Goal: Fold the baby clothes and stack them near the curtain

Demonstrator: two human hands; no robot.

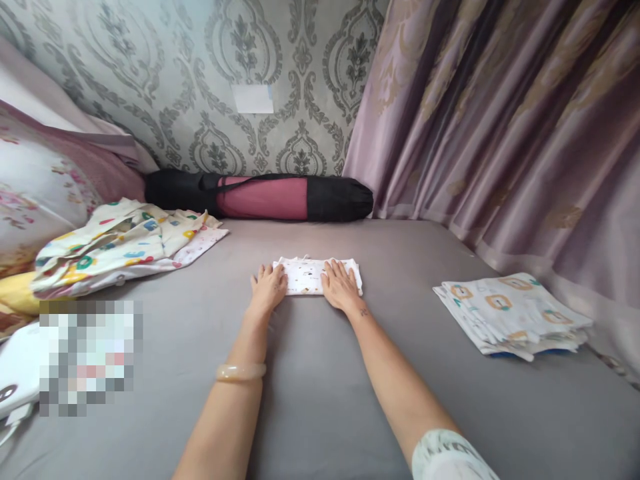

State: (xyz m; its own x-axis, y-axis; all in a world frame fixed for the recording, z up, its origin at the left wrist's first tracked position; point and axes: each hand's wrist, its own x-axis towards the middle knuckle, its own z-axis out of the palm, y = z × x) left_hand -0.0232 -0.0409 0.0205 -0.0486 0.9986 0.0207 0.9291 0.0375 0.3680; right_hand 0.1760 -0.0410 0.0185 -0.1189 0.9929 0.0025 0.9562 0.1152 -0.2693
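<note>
Cloth (pixel 306 281), white with tiny scattered prints, folded into flat narrow rectangle, lying near middle of grey bedsheet (pixel 320 400). Left hand (pixel 269 285) palm down over left end, fingers loosely spread, not pinching anything. Right hand (pixel 341 283) likewise flat on right part, fingers extended, not clamped. Hands apart from each other, printed fabric exposed between. Cannot tell pressure or number of layers.

Risks, judged from pose: sideways drag of either palm, likely to skew layers; uneven pressing, likely to leave one end puffier. Far edge slightly ragged with small loose bits, so possible crooked fold or trapped crease. Bedsheet probably yielding, might bunch under hard push and carry cloth along.

Materials: cloth thin, matte, cotton-looking. To right, folded fabric stack (pixel 510 310), squarish, white with orange-and-green prints, edges out of line, could slump if bumped. To left, rumpled fabric pile (pixel 135 243), cream with multicoloured shapes, soft irregular folds. Behind, long cylindrical bag (pixel 263 199), black ends, maroon middle, dark strap. Wallpaper (pixel 303 57) grey damask. Curtain (pixel 450 133) mauve, deep pleats, slight sheen. Bangle (pixel 241 373) behind left hand: smooth, pale, stone-like. Lower left, white device (pixel 23 363), smooth and rounded, cable (pixel 19 415) attached; neighbouring item pixelated, not identifiable.
</note>
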